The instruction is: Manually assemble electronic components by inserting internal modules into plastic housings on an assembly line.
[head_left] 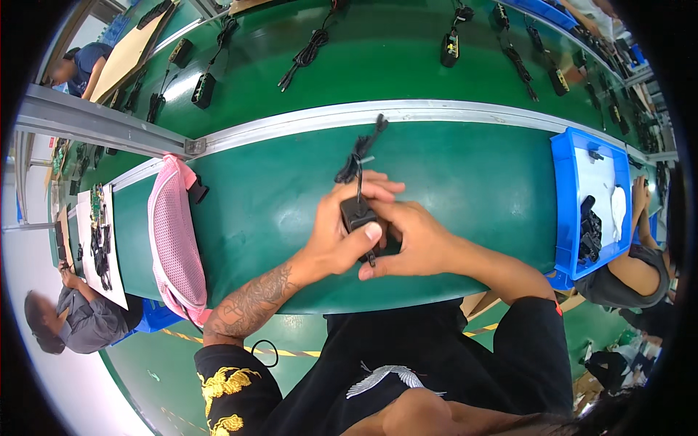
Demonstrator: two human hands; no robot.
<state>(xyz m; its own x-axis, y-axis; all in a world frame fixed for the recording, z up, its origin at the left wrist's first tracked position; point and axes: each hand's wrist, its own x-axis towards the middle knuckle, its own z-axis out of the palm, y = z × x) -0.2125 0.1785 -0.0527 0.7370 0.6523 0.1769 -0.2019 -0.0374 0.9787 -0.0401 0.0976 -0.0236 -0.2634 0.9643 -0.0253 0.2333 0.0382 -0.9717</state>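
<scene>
Together, both hands (378, 236) grip (seemingly tightly) black adapter (356, 213).

Green desk (465, 182), curved by the lens, metal rail (349, 116) along its far edge. On it: pink mesh pouch (173, 240) at left, lying lengthwise toward the near edge and hanging over it. White sheet (98, 243) further left with small dark parts on top. Blue tray (592, 200) at right, black parts (590, 232) and a white piece (618, 207) inside. Mid-desk, a black adapter (358, 213) with its bundled cord (358, 156) trailing toward the rail; whether the adapter touches the surface, can't tell. Beyond the rail, a second green surface (385, 58) carries several more black adapters with cords, spaced well apart.
</scene>
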